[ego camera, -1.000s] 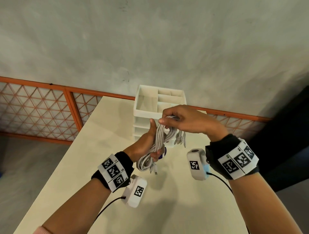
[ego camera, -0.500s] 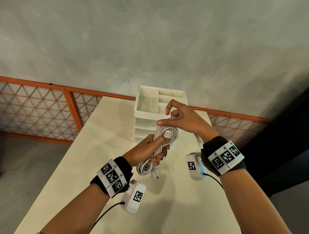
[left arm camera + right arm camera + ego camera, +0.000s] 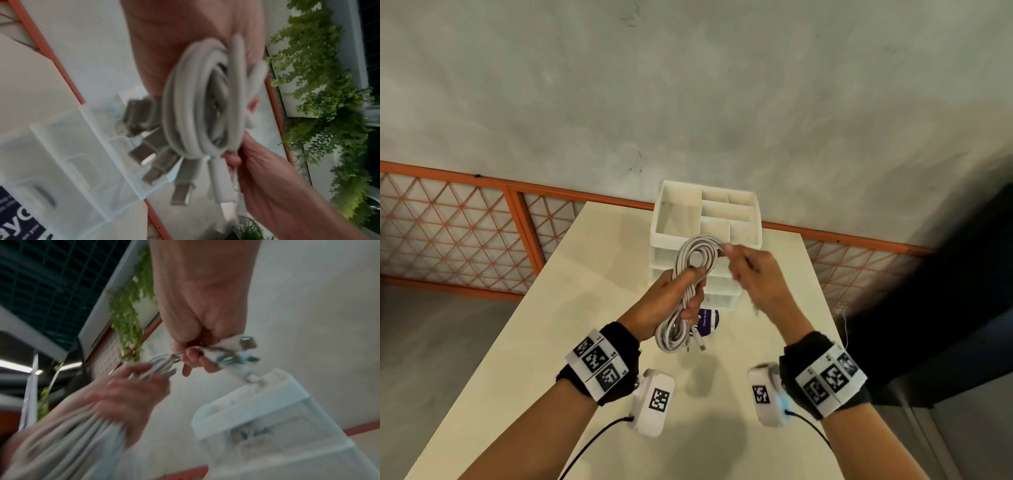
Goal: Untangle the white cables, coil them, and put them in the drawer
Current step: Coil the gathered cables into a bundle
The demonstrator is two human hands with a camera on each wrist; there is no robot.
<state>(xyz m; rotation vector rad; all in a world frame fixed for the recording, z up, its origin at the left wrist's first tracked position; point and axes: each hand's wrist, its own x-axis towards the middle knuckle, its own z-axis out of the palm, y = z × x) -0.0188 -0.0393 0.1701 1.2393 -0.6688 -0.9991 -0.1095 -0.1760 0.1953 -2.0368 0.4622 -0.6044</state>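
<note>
Motion blurs the right hand [image 3: 751, 274]; the left hand [image 3: 671, 301] covers the middle of the white cables [image 3: 690, 274] and partly hides a purple item [image 3: 708, 322].

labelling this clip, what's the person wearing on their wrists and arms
Each wrist has a black band carrying white plates printed with black square codes. Under each hangs a white camera box with one code and a black cable. Forearms bare, no sleeves.
</note>
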